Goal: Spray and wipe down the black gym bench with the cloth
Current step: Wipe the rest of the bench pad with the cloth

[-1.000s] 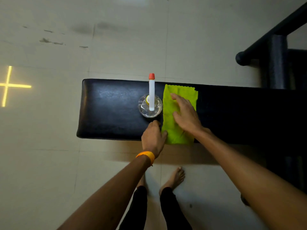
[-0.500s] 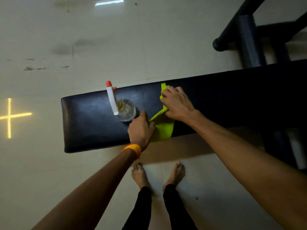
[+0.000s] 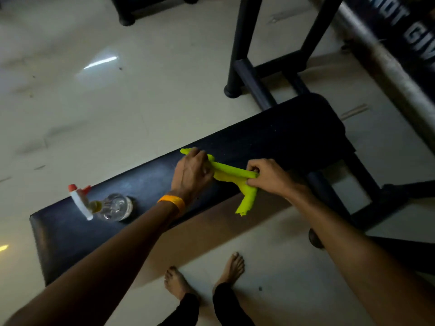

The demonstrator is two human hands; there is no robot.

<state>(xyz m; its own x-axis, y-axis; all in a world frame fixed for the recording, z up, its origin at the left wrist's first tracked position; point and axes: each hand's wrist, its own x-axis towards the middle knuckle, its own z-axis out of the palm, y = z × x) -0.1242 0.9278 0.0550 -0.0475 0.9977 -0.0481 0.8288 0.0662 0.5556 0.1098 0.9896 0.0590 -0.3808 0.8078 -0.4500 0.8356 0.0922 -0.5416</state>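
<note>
The black gym bench (image 3: 277,135) runs diagonally from lower left to upper right. A bright green cloth (image 3: 233,175), bunched into a strip, is stretched between both hands just above the bench's near edge, with one end hanging down over that edge. My left hand (image 3: 191,175), with an orange wristband, is shut on the cloth's left end. My right hand (image 3: 268,176) pinches the cloth's right part. A clear spray bottle (image 3: 110,207) with a white and orange nozzle stands on the bench's left part, apart from both hands.
A dark metal frame (image 3: 249,76) of gym equipment stands on the pale tiled floor behind the bench. A padded bar with white lettering (image 3: 400,38) crosses the upper right. My bare feet (image 3: 204,276) are on the floor in front of the bench.
The cloth lay flat on the bench under my right hand; both hands have gathered it up and now hold it bunched between them. The view has swung right, so the bottle sits farther left.
</note>
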